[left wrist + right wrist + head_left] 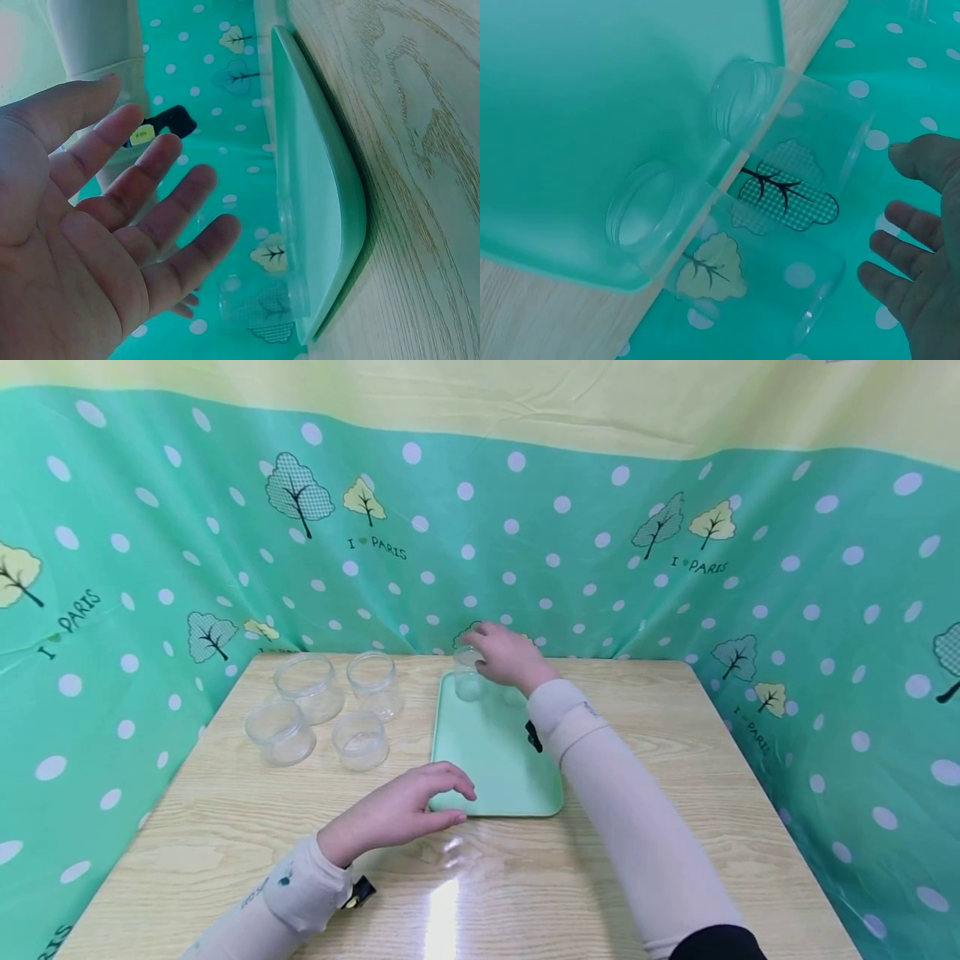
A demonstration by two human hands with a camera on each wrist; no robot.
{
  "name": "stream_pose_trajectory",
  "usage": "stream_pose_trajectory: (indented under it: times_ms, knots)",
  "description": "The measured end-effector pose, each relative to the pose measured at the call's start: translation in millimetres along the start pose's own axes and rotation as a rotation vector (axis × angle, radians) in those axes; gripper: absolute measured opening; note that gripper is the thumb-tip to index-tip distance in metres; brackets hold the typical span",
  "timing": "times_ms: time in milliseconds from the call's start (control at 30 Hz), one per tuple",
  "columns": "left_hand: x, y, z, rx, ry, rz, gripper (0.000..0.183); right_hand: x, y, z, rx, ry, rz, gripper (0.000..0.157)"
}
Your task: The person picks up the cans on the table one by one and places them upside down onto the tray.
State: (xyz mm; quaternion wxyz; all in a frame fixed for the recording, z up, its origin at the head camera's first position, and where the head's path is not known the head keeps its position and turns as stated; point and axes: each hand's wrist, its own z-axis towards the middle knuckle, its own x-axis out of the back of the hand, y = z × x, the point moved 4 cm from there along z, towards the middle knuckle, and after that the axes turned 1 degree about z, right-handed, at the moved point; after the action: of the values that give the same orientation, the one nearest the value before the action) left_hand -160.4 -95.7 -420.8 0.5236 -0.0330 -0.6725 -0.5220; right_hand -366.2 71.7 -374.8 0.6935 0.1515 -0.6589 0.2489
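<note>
A pale green tray [495, 768] lies on the table. At its far end stand two clear jars, their ringed ends against the tray; one jar [469, 683] shows beside my right hand, while the other jar [757, 262] is mostly hidden by that hand in the head view. My right hand [508, 656] is over the tray's far end, and the right wrist view shows its fingers loosely spread, apart from both jars. Beside the tray's near left corner hovers my left hand [408, 806], palm bare and fingers relaxed, holding nothing.
Several clear containers stand left of the tray: a wide one [311, 689], a taller one [375, 685], a short one [360, 742] and another [281, 733]. A green dotted curtain [525, 560] encloses the wooden table [645, 718] at the back and sides.
</note>
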Motion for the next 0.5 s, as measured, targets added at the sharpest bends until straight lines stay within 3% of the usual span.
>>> stream_pose_trajectory:
  times_ms: [500]
  knots:
    - [-0.4, 1.1, 1.3, -0.004, 0.004, 0.025, 0.019, 13.0, 4, -17, 0.037, 0.056, -0.058, 0.046]
